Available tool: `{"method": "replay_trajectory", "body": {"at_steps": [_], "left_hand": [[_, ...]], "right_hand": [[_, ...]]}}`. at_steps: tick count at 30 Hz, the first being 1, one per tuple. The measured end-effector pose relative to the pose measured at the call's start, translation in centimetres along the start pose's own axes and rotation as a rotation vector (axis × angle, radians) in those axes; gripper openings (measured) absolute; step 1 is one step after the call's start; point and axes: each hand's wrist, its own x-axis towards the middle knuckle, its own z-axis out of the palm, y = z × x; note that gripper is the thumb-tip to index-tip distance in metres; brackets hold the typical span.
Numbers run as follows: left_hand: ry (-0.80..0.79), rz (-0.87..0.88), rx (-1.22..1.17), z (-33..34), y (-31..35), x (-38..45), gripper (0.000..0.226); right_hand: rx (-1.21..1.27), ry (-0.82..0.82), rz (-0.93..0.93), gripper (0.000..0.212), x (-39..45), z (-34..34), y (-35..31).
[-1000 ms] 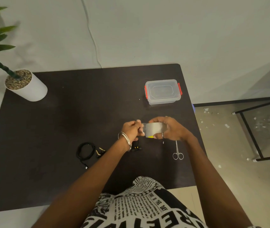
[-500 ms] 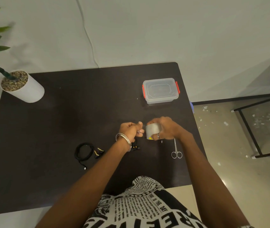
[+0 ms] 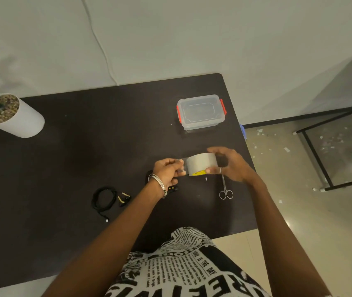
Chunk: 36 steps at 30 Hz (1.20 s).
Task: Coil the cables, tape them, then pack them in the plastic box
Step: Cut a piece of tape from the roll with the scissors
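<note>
On the dark rectangular counter (image 3: 63,168), a clear plastic box with red latches (image 3: 200,112) sits closed at the far right. Above the counter, the right hand (image 3: 228,163) grips a grey tape roll (image 3: 200,163); the left hand (image 3: 166,170) pinches its loose end. A coiled black cable (image 3: 104,199) lies near the left forearm, small steel scissors (image 3: 226,189) under the right wrist.

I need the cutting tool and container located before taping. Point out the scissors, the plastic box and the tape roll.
scissors (image 3: 224,186): head view, on the closed blades above the finger loops.
plastic box (image 3: 202,111): head view, on the clear lid.
tape roll (image 3: 199,162): head view, on its grey outer face between the hands.
</note>
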Motion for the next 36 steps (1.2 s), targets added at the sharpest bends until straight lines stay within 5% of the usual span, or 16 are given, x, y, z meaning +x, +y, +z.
{"method": "replay_trajectory", "body": {"at_steps": [4,6,12,18,25,32,36], "left_hand": [[-0.001,0.02,0.026,0.3,-0.2,0.4,0.01],[-0.001,0.018,0.027,0.6,-0.3,0.5,0.011],[-0.005,-0.044,-0.029,0.7,0.0,0.4,0.011],[-0.003,-0.039,-0.055,0.7,0.1,0.2,0.009],[-0.011,-0.021,-0.048,0.7,0.0,0.1,0.009],[-0.006,-0.034,-0.063,0.5,0.0,0.2,0.011],[0.011,-0.031,-0.069,0.4,-0.1,0.3,0.01]], "right_hand": [[0.221,0.522,0.308,0.039,-4.0,2.6,2.1],[0.226,0.617,0.445,0.032,-5.6,4.8,3.4],[0.011,0.577,0.616,0.042,-6.6,9.0,4.1],[0.163,0.503,0.79,0.039,-4.8,8.8,5.0],[0.131,0.681,0.64,0.026,-6.0,8.6,2.5],[-0.39,0.561,0.449,0.02,-7.0,10.2,3.2],[-0.422,0.505,0.494,0.025,-6.9,9.9,3.3]]}}
